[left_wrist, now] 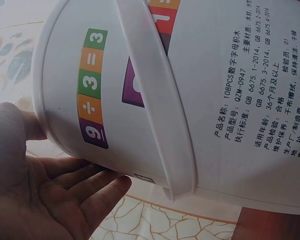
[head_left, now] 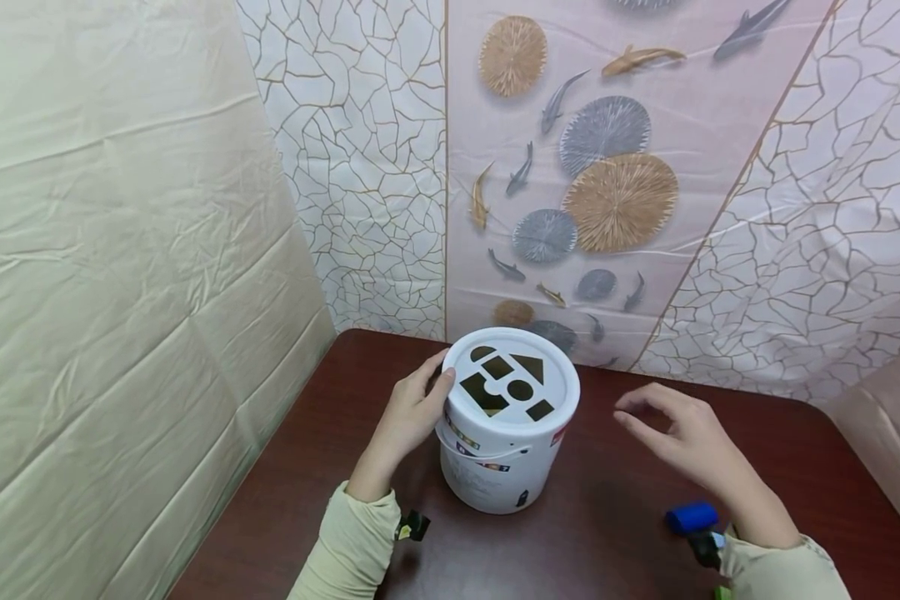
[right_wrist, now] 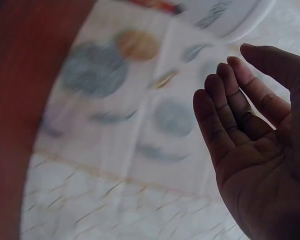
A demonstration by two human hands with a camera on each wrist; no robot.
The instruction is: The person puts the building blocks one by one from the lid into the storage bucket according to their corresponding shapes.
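White bucket (head_left: 483, 483) upright on the counter (head_left: 307, 467), left grip (head_left: 417, 400) holding its rim, right grip (head_left: 682, 429) released
Head view: the bucket stands between the two grips toward the back, long axis vertical, its lid (head_left: 560, 377) with cut-out shapes facing up; the left thumb sits at the lid's edge, fingers at the side, while the right grip hangs apart from it, loosely curved, and a blue block (head_left: 692, 517) lies near that grip. Left wrist view: the bucket's long axis runs sideways, lid end to the left, handle (left_wrist: 161, 100) crossing the printed wall. Right wrist view: bent fingers and thumb hold nothing
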